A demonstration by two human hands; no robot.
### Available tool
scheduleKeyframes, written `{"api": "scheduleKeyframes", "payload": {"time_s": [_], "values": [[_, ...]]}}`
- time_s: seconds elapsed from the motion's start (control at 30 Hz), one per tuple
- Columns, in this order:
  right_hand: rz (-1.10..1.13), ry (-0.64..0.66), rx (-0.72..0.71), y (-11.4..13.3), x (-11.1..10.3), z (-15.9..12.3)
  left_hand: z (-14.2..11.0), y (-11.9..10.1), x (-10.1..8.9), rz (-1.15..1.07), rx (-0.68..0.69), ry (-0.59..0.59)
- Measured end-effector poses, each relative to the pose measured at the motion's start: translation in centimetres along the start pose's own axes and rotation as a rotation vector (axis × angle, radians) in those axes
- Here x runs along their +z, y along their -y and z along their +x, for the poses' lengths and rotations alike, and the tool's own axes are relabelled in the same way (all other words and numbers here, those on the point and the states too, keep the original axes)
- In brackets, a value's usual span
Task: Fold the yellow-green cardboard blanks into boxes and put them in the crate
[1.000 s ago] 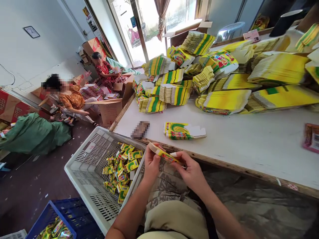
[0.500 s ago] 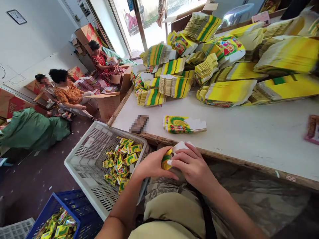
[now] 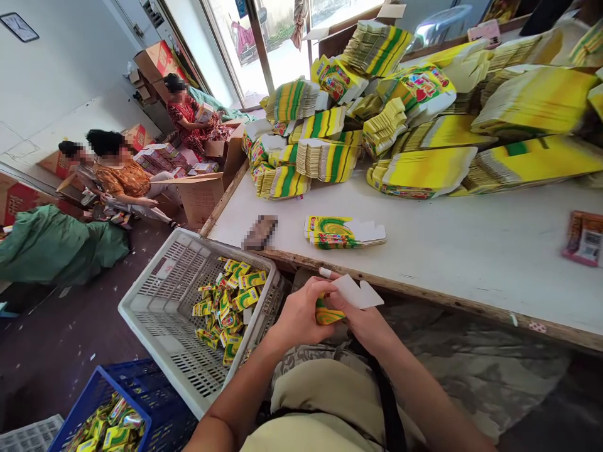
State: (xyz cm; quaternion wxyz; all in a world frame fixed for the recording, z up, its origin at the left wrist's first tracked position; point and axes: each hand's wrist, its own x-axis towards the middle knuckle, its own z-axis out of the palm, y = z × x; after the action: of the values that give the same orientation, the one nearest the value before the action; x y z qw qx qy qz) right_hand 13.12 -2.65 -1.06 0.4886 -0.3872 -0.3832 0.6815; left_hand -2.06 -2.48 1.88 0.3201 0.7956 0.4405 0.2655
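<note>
Both hands are together just off the table's front edge, around one small yellow-and-green carton whose white flaps stick out toward the right. My left hand is closed around the carton's left side. My right hand grips its right end by the white flaps, and one finger with a white wrapping reaches past it. Beyond the hands, a small stack of flat cartons lies on the white table. To the left, a white plastic crate contains many small folded yellow cartons.
Bundled flat cartons are heaped across the back of the table. A blue crate with filled packs stands at lower left. A blurred flat object and a red packet lie on the table. Several people sit by cardboard boxes.
My right hand has turned and shifted on the carton, and the white flaps now point right, spread out. The left hand keeps its hold. The view has moved slightly.
</note>
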Motion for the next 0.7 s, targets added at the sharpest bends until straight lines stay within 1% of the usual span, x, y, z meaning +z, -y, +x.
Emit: {"api": "scheduleKeyframes", "payload": {"time_s": [0.07,0.13,0.2,0.27,0.37,0.43,0.47,0.6,0.7], "values": [[-0.114,0.043,-0.1,-0.3,-0.3,-0.2,0.1,0.0,-0.3,-0.006,-0.092,0.043],[-0.304,0.093,-0.226,-0.5,-0.5,-0.4,0.3,0.1,-0.6,-0.014,-0.172,0.086],[-0.518,0.116,-0.35,-0.7,-0.6,-0.5,0.5,0.4,-0.5,-0.021,-0.199,0.091],[-0.659,0.098,-0.464,-0.9,-0.8,-0.5,0.5,0.7,-0.2,-0.011,-0.195,0.046],[-0.728,0.003,-0.581,-1.2,-1.4,-0.1,0.2,0.9,0.1,0.079,-0.231,-0.052],[-0.768,-0.03,-0.615,-1.3,-1.8,0.3,0.0,0.8,-0.1,0.135,-0.254,-0.084],[-0.799,-0.014,-0.623,-1.3,-2.1,0.4,-0.1,0.8,-0.3,0.144,-0.255,-0.09],[-0.924,0.156,-0.603,-0.6,-2.8,0.6,-0.6,0.7,-1.2,0.118,-0.248,-0.074],[-0.948,0.273,-0.551,0.4,-3.5,0.6,-1.0,1.0,-1.8,0.118,-0.256,-0.01]]}}
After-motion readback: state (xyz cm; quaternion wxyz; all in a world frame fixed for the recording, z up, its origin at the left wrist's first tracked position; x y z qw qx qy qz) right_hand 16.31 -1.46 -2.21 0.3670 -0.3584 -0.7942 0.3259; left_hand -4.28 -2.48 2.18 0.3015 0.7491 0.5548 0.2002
